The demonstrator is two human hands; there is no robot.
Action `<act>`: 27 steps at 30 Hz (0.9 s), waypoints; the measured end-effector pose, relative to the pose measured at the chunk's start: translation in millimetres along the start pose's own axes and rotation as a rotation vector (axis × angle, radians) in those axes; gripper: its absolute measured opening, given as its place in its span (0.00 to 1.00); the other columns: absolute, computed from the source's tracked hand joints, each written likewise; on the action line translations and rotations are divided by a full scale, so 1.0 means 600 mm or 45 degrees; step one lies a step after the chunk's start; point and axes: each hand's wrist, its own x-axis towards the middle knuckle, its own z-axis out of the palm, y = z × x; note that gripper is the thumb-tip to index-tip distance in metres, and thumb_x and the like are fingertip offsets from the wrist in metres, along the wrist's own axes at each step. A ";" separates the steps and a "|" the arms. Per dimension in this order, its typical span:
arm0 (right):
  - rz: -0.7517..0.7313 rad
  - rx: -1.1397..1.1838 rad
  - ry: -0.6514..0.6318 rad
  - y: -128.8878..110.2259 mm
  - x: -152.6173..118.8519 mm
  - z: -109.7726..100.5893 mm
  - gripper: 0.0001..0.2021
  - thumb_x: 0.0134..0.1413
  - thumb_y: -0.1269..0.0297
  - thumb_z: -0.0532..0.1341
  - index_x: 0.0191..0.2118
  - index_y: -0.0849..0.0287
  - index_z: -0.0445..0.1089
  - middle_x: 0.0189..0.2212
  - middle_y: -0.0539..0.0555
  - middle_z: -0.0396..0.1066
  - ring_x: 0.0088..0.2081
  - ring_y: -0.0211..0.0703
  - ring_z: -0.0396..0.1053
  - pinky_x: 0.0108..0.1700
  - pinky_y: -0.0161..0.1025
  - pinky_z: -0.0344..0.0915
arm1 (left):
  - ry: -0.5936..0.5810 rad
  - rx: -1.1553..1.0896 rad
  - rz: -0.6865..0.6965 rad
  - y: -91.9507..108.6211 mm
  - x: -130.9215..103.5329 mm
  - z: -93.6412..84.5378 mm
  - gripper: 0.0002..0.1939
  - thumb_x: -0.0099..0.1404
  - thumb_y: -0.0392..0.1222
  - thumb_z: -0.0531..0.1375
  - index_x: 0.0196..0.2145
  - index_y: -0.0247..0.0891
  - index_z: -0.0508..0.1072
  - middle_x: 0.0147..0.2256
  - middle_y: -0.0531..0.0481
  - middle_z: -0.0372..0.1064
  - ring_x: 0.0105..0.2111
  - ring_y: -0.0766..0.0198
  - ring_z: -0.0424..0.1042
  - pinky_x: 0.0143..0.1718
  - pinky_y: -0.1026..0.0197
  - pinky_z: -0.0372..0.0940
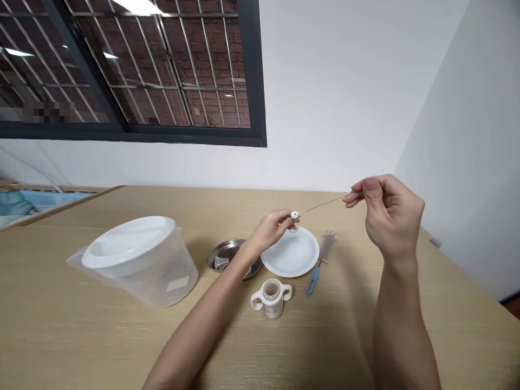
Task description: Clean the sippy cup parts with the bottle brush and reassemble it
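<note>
Legible text: none. Faint print on white two-handled cup (273, 311) and pale rectangular label (177, 284) on translucent plastic pitcher (142, 271), unreadable.

- We look through one head-worn camera, facing forward and down across the surface (89, 336).
- We view from above, on the person's own side, so both forearms (400, 319) rise from the bottom edge.
- We are close enough for the left hand (273, 228), near the centre, and the right hand (385, 216) to show whole.
- We take in the wall (345, 97) behind and, at upper left, part of the window (140, 70).
</note>
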 end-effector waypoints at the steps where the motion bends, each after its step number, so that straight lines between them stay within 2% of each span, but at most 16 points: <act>1: -0.011 -0.009 -0.005 -0.001 -0.001 0.004 0.16 0.65 0.51 0.57 0.33 0.57 0.70 0.26 0.50 0.73 0.28 0.39 0.74 0.32 0.38 0.73 | -0.010 0.073 0.023 0.003 -0.002 -0.002 0.12 0.71 0.43 0.54 0.38 0.37 0.75 0.35 0.47 0.76 0.34 0.64 0.76 0.38 0.63 0.69; 5: -0.023 -0.030 -0.006 0.002 -0.002 0.013 0.15 0.66 0.53 0.57 0.34 0.58 0.71 0.26 0.50 0.73 0.28 0.39 0.74 0.32 0.37 0.72 | -0.011 0.237 0.090 0.014 -0.005 -0.009 0.11 0.71 0.40 0.53 0.37 0.38 0.75 0.33 0.50 0.76 0.35 0.64 0.76 0.38 0.65 0.67; 9: -0.023 -0.048 -0.002 0.006 -0.001 0.012 0.15 0.66 0.54 0.57 0.34 0.58 0.71 0.26 0.50 0.73 0.28 0.38 0.73 0.31 0.37 0.71 | 0.015 0.253 0.098 0.017 -0.006 -0.012 0.11 0.71 0.40 0.53 0.37 0.38 0.75 0.34 0.50 0.76 0.35 0.64 0.75 0.38 0.65 0.67; 17: -0.017 -0.080 -0.035 0.004 -0.004 0.003 0.15 0.66 0.53 0.57 0.34 0.58 0.71 0.26 0.51 0.73 0.28 0.39 0.73 0.32 0.37 0.71 | -0.023 0.355 0.134 0.029 -0.010 -0.011 0.12 0.72 0.40 0.52 0.35 0.39 0.75 0.33 0.51 0.76 0.36 0.63 0.74 0.39 0.63 0.64; 19: -0.027 -0.111 -0.080 0.001 -0.007 0.004 0.14 0.66 0.54 0.57 0.34 0.57 0.72 0.27 0.51 0.73 0.29 0.39 0.73 0.32 0.36 0.70 | -0.035 0.420 0.153 0.031 -0.011 -0.009 0.12 0.72 0.41 0.52 0.35 0.39 0.74 0.33 0.51 0.75 0.35 0.63 0.73 0.39 0.62 0.63; 24: -0.058 -0.151 -0.312 0.003 -0.012 0.019 0.15 0.67 0.54 0.55 0.35 0.57 0.71 0.27 0.51 0.73 0.28 0.38 0.72 0.31 0.35 0.68 | -0.081 0.515 0.250 0.039 -0.013 0.000 0.12 0.74 0.40 0.50 0.37 0.39 0.72 0.33 0.49 0.73 0.35 0.62 0.71 0.40 0.61 0.62; 27: -0.040 -0.122 -0.358 0.011 -0.013 0.033 0.15 0.68 0.54 0.54 0.35 0.57 0.70 0.26 0.50 0.73 0.27 0.37 0.71 0.31 0.34 0.66 | -0.081 0.501 0.276 0.039 -0.013 0.007 0.12 0.73 0.38 0.49 0.37 0.38 0.72 0.33 0.49 0.73 0.35 0.63 0.72 0.40 0.61 0.63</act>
